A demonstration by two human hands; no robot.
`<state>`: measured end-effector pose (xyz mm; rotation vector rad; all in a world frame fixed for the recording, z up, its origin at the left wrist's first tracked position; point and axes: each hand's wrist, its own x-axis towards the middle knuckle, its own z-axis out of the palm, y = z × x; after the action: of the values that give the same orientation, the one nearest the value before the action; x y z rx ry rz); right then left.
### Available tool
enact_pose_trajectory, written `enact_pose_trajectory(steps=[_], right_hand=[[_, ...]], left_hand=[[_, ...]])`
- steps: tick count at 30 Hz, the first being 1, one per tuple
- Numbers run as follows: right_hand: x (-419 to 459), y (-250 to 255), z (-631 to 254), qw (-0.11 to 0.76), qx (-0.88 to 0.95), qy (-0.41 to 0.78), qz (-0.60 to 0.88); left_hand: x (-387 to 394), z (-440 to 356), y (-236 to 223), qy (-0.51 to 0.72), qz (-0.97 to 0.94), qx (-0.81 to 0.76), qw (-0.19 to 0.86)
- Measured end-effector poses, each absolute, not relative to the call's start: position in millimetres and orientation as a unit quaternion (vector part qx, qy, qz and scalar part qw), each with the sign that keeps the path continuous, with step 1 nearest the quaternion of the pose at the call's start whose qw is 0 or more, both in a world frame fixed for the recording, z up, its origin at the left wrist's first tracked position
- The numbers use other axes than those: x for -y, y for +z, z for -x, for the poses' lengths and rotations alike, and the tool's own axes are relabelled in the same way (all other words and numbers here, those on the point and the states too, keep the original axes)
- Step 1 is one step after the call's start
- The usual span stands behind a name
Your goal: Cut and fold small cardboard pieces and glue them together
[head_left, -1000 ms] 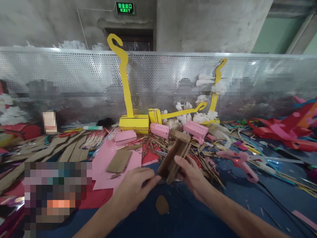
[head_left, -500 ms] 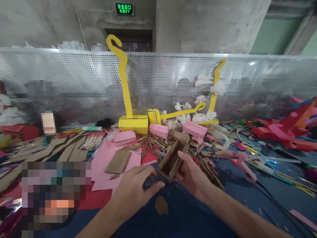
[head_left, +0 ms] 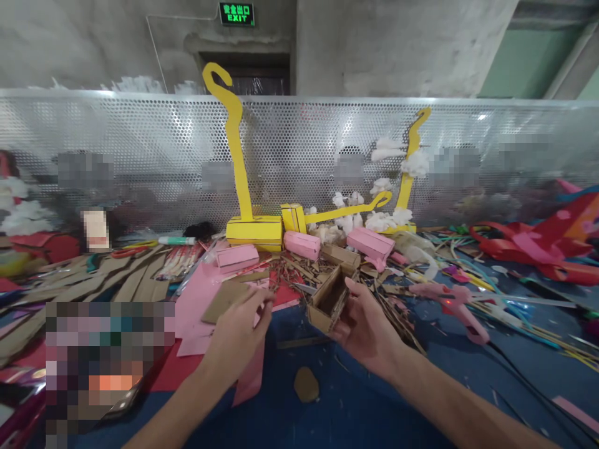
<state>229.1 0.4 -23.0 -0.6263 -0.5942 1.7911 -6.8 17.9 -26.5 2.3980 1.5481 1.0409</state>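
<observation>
My right hand (head_left: 365, 318) grips a small open-topped cardboard box (head_left: 322, 315), thumb on its upper rim and fingers beneath. The box tilts, so its hollow inside shows. My left hand (head_left: 241, 327) hovers beside a flat cardboard rectangle (head_left: 223, 302), fingers bent and a little apart. Nothing shows between them; whether they touch the rectangle I cannot tell. Pink paper (head_left: 199, 337) lies under the rectangle and partly behind the hand. On the blue tabletop below are a cut cardboard piece (head_left: 306, 384) and a thin cardboard strip (head_left: 303, 342).
A pink glue gun (head_left: 461, 307) with a black cord lies right of my right hand. Behind are pink boxes (head_left: 238, 257) and a yellow box (head_left: 254, 232) with a tall hooked yellow strip (head_left: 238, 162). Cardboard scraps (head_left: 133, 265) crowd the left. A perforated metal barrier (head_left: 290, 143) stands behind.
My left hand has moved left and up, away from the box toward the cardboard rectangle. My right hand still holds the box, shifted slightly right. The thin strip below the box now shows plainly.
</observation>
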Motion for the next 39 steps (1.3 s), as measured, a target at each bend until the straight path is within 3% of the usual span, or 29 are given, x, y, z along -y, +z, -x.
enact_pose_trajectory(steps=[9,18,29,39], right_hand=[[-3.3,-28.2,-225.1,0.554,0.261,0.741,0.275],[6.5,-37.9,-209.1,0.576,0.385,0.662,0.284],[1.7,-29.3,-218.7,0.571,0.342,0.678,0.311],[7.0,-19.8,-221.6,0.525,0.234,0.754,0.318]], left_hand=[[-4.7,-3.1,-17.3,0.383,-0.823,-0.411,0.088],[4.8,-11.3,-25.1,0.319,-0.809,-0.479,0.123],[-11.9,0.0,-20.9,0.368,-0.777,-0.469,0.204],[-27.8,13.6,-23.9,0.385,-0.764,-0.507,0.109]])
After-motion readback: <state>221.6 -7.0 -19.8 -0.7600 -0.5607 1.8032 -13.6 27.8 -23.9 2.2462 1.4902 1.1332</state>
